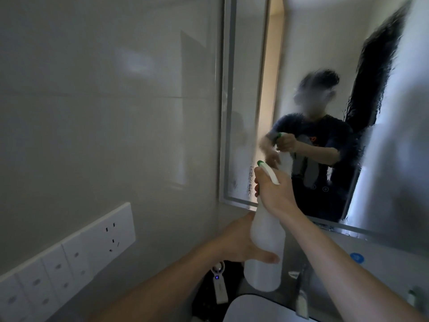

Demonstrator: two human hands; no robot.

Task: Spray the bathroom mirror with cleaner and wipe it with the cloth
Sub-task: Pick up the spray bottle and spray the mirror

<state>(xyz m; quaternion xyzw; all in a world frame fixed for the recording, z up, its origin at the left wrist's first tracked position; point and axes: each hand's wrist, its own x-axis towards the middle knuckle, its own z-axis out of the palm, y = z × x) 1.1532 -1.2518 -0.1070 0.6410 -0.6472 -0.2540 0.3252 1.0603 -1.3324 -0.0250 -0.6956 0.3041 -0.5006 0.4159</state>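
Head view, centre-low: right hand (276, 194) clamps the spray bottle (267, 247) at its trigger neck and left hand (239, 242) wraps its body, before the misted mirror (301, 66). Light, smooth plastic, probably slippery; the neck grip suits best.

White spray bottle (264, 247), green nozzle tip (260, 162)

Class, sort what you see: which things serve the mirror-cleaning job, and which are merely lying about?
In use: mirror; spray bottle; right hand gripping its neck; left hand holding its body.
Lying about: wall sockets; tap; basin; white gadget with blue light.
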